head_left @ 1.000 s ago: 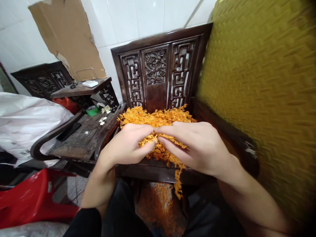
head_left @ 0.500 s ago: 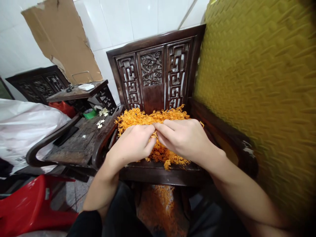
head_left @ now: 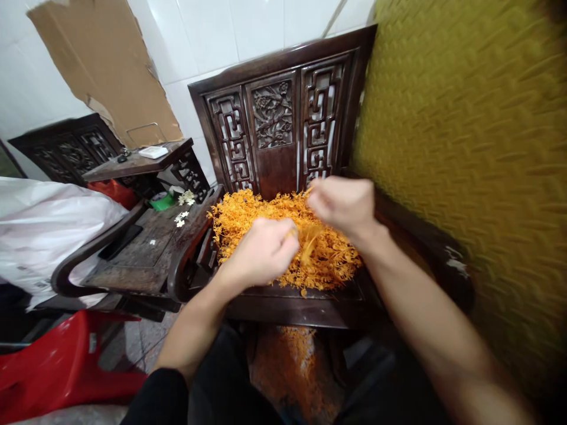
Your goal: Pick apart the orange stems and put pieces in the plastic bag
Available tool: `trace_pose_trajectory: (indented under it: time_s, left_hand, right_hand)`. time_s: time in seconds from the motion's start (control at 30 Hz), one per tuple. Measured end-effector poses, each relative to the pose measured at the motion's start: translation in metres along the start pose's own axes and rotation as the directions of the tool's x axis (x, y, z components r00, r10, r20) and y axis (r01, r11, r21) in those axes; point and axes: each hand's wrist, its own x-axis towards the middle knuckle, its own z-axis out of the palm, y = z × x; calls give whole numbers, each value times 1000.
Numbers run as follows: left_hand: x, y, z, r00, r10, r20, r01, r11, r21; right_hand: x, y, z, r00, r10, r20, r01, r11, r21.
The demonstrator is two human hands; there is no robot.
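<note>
A heap of orange sprigs (head_left: 283, 236) fills the seat of a dark carved chair (head_left: 277, 118), spread from the openwork backrest to the front rail. The left hand (head_left: 263, 251) hovers low over the front of the heap, its grip clenched on a small orange sprig (head_left: 305, 242) that fans out from its fingertips. The right hand (head_left: 343, 203) is raised above the back of the heap, blurred, its grip closed in a fist; whether it pinches a strand cannot be told. The two hands are apart, the right higher and further back. Hard against the chair's right side stands a yellow woven panel (head_left: 465, 153), which hems in the right forearm. To the left, a low wooden side bench (head_left: 150, 248) adjoins the chair's arm and carries a black phone (head_left: 119, 242), small white flowers (head_left: 181, 217) and a green tape roll (head_left: 162, 202). Behind it, cardboard (head_left: 110, 65) leans on the tiled wall. A white sack (head_left: 44, 224) and a red plastic stool (head_left: 62, 366) lie lower left. Orange litter (head_left: 292, 366) covers the floor under the seat.
</note>
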Motion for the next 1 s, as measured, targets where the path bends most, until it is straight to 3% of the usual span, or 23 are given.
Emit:
trace_pose_trajectory:
  time_s: [0.07, 0.13, 0.2, 0.27, 0.37, 0.53, 0.63, 0.73, 0.83, 0.9, 1.0]
  left_hand:
    - [-5, 2, -6, 999, 41, 34, -38, 996, -85]
    - [-6, -4, -9, 1000, 19, -8, -21, 968, -249]
    - [-4, -13, -8, 998, -36, -42, 12, 878, -479]
    - [-2, -20, -5, 996, -75, -49, 27, 770, -638]
    - [-1, -23, -2, 993, -110, -44, 44, 685, -728]
    - [7, -23, -1, 984, -174, -47, 51, 520, -853]
    - [17, -27, 0, 969, -246, -10, 108, 465, -879]
    - [23, -28, 2, 963, -262, 61, 181, 462, -868]
    - [26, -28, 4, 965, -247, 87, 206, 512, -834]
    - [27, -25, 3, 967, -252, 34, 181, 588, -789]
    - [28, -20, -1, 962, -237, -133, 91, 741, -665]
  right_hand:
    - [2, 24, -12, 947, 311, -81, -306, 949, 71]
    - [5, 34, -24, 900, 429, -80, -412, 896, 164]
    - [9, 27, -31, 891, 453, -27, -436, 871, 226]
    - [13, 10, -34, 901, 406, 149, -433, 853, 292]
    - [18, -14, -39, 879, 293, 375, -429, 829, 359]
    - [22, -25, -54, 800, 114, 589, -403, 829, 387]
    - [24, -27, -61, 739, 24, 673, -385, 835, 393]
    - [23, -29, -62, 775, 140, 616, -485, 757, 438]
    - [23, -26, -55, 849, 306, 432, -528, 543, 653]
    - [23, -23, -49, 861, 335, 382, -498, 403, 768]
    - [25, -21, -42, 866, 290, 408, -479, 244, 843]
